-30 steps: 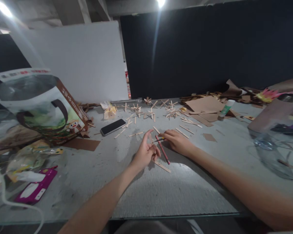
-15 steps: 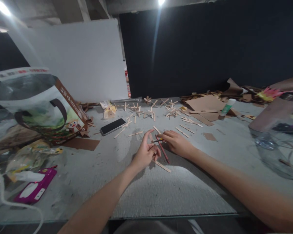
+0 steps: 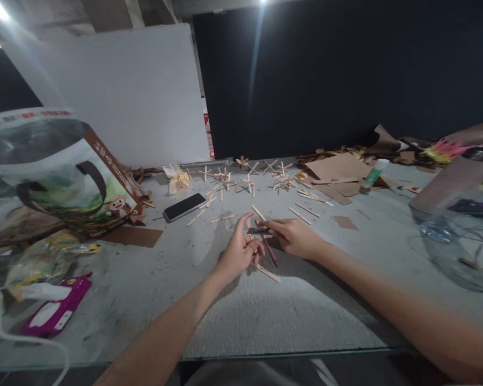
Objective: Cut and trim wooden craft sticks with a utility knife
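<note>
My left hand (image 3: 238,251) is partly closed around a thin wooden craft stick (image 3: 248,223), one finger stretched up along it and the others curled below. From the right, my right hand (image 3: 295,236) pinches a craft knife (image 3: 256,231) with a flat grey blade and a bit of yellow by the fingers. The blade lies across the stick; whether it cuts in, I cannot tell. Under the hands, a dark red pen-like rod (image 3: 272,254) rests on the table. Another craft stick (image 3: 269,274) lies just in front of my left hand.
Beyond the hands lie several loose craft sticks (image 3: 300,215) and crossed stick pieces (image 3: 248,183). A phone (image 3: 184,207) is left of them. Cardboard (image 3: 338,169) and a glue stick (image 3: 375,174) are back right. A large printed bag (image 3: 64,177) and a magenta device (image 3: 58,308) stand left.
The knife has turned in my right hand, so more of its flat blade shows. My left hand has hardly moved. The whole view has shifted slightly.
</note>
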{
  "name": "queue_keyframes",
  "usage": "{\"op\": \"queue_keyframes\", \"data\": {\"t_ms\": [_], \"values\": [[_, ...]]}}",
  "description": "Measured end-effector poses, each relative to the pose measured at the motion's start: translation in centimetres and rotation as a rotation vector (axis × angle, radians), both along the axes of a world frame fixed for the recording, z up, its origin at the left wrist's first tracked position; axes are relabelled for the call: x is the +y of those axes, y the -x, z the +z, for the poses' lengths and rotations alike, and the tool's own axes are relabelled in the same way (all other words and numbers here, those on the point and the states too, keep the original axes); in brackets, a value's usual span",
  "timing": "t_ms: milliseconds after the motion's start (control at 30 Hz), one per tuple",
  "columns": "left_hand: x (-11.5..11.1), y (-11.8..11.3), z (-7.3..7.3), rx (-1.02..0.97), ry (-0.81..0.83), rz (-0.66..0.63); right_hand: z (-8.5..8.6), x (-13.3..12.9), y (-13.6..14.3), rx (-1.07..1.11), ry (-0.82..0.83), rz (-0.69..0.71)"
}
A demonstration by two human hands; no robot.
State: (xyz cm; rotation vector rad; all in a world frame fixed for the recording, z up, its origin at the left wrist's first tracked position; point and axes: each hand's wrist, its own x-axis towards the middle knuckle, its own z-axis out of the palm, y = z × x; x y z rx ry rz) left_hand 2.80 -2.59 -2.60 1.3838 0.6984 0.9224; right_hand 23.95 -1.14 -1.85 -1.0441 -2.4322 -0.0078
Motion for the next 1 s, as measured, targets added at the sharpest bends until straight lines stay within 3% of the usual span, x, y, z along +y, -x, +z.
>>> {"op": "queue_keyframes", "data": {"t_ms": [200,333,467,600,1000], "values": [[0.3,0.1,-0.1,0.040,0.015,0.065,-0.1,0.0,-0.1,0.085,0.009,0.012],[0.2,0.2,0.1,0.021,0.020,0.105,0.2,0.0,-0.1,0.156,-0.070,0.012],[0.5,0.3,0.0,-0.037,-0.012,0.231,0.3,0.2,0.1,0.152,-0.183,0.044],[1.1,0.7,-0.1,-0.058,-0.036,0.333,-0.4,0.5,0.3,0.221,-0.195,0.079],[1.3,0.8,0.5,0.018,-0.112,0.269,-1.6,1.0,0.4,0.358,-0.119,0.129]]}}
